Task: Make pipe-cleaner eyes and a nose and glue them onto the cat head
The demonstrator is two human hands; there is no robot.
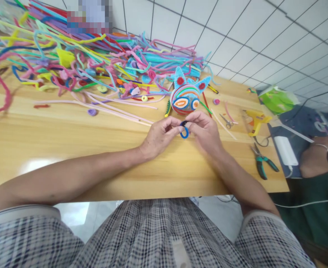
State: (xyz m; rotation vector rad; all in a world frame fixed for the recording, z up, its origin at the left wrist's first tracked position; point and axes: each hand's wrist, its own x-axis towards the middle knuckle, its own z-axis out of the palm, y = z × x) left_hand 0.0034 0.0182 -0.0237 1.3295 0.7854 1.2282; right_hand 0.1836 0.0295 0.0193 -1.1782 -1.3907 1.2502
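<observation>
Between my two hands is a short blue pipe cleaner (184,134) bent into a loop, with a dark, nearly black piece at its top. My left hand (164,134) pinches it from the left with thumb and forefinger. From the other side my right hand (204,131) grips the dark upper part with its fingertips. Just behind the hands stands a round head-shaped figure (185,97) wound in striped pipe cleaners, with blue pointed ears, red ear centres and orange-and-white eyes ringed in blue. The fingers partly cover the dark piece.
Many coloured pipe cleaners (96,63) are heaped along the tiled wall (222,33). At right lie scissors (228,122), a yellow glue gun (255,121), pliers (263,162) and a white power strip (286,150). Another person's arm (318,158) rests beyond the table's right edge.
</observation>
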